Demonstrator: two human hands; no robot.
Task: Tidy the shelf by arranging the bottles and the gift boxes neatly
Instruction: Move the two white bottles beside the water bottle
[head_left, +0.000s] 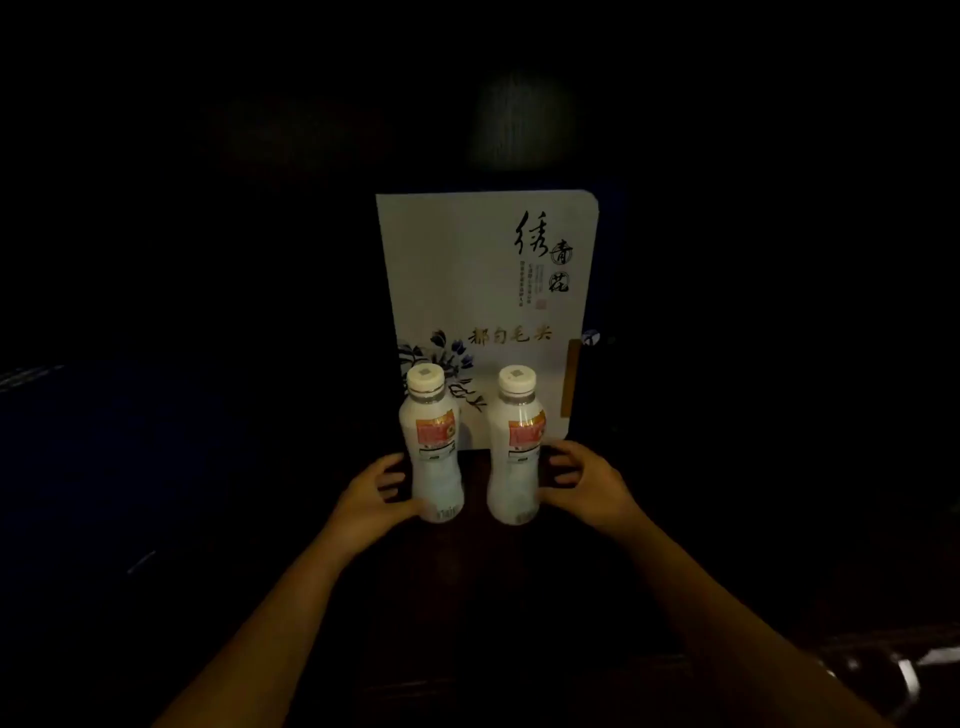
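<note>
1. We see two white bottles standing upright, side by side with a small gap between them, on a dark shelf (475, 551). Their long axes run straight up, caps on top.
2. Just behind them stands a pale gift box (483, 270), upright, its printed face toward us. Whether the bottles touch it we cannot tell; the scene is very dim.
3. Our left hand (376, 493) sits on the outer side of the left bottle (435, 452), low on its body, fingers curled partway and the thumb against the base. It looks like a loose cupping hold, not a full wrap.
4. Our right hand (582, 486) mirrors this on the outer side of the right bottle (517, 452), fingers bent near the lower body, thumb touching near the bottom.
5. Each bottle lies directly ahead of its own hand, so each hand is nearest to its own bottle.
6. We judge the coming move to be a small nudge inward or backward, squaring the pair before the box's middle.
</note>
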